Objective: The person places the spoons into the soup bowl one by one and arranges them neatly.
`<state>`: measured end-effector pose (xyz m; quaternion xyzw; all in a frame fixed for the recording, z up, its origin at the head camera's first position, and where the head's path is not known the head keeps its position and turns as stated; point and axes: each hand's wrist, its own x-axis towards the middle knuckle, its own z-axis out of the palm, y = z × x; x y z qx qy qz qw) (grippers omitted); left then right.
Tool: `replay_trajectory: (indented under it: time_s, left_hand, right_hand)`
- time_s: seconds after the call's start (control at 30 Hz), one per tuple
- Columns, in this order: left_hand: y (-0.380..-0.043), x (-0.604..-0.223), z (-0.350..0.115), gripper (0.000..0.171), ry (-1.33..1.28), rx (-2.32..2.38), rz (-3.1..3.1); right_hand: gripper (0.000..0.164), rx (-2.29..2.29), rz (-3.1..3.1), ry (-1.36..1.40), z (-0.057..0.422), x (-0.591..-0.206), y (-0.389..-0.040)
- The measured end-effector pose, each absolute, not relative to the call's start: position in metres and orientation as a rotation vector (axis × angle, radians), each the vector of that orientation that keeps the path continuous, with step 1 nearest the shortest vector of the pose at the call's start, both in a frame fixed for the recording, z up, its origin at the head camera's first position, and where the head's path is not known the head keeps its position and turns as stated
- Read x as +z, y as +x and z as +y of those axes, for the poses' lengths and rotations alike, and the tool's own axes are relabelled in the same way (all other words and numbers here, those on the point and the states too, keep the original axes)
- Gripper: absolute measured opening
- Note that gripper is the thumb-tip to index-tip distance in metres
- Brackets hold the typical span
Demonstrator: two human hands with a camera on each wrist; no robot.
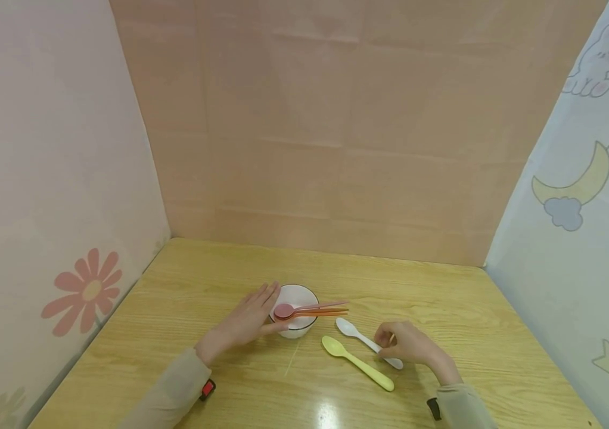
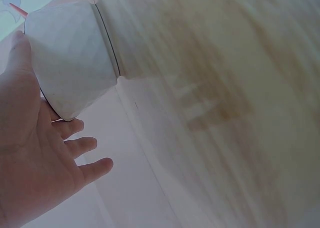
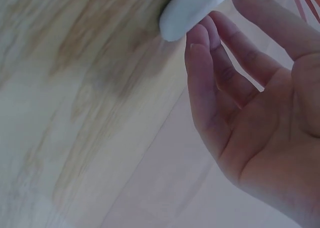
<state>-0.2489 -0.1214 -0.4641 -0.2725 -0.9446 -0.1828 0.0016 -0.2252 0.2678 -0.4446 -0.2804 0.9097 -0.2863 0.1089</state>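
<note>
In the head view, a white bowl [image 1: 304, 291] with a dark rim stands near the middle of the table. A pink spoon [image 1: 283, 310] and orange utensils [image 1: 331, 311] lie in it, handles sticking out to the right. My left hand [image 1: 248, 319] rests against the bowl's left side, fingers fairly straight, thumb along the near side. In the left wrist view its palm faces the bowl wall [image 2: 70, 52]. To the right, my right hand [image 1: 409, 342] pinches the handle of a white spoon [image 1: 346, 326], its bowl end pointing toward the white bowl. The handle's end [image 3: 182, 15] shows at the fingertips.
A yellow spoon [image 1: 358, 361] lies on the wooden table [image 1: 229, 262], just nearer than the white spoon and roughly parallel to it. A tan backdrop [image 1: 326, 149] closes off the far edge. Patterned panels stand at the left [image 1: 90, 179] and right [image 1: 567, 280].
</note>
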Motion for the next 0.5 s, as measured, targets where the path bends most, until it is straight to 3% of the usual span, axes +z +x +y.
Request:
replay_trajectory:
  time_s: [0.5]
  left_hand:
    - [-0.2508, -0.4658, -0.1210, 0.091, -0.864, -0.557, -2.973]
  right_hand:
    - [0.021, -0.860, 2.661, -0.745, 0.2680, -0.4528, -0.2263]
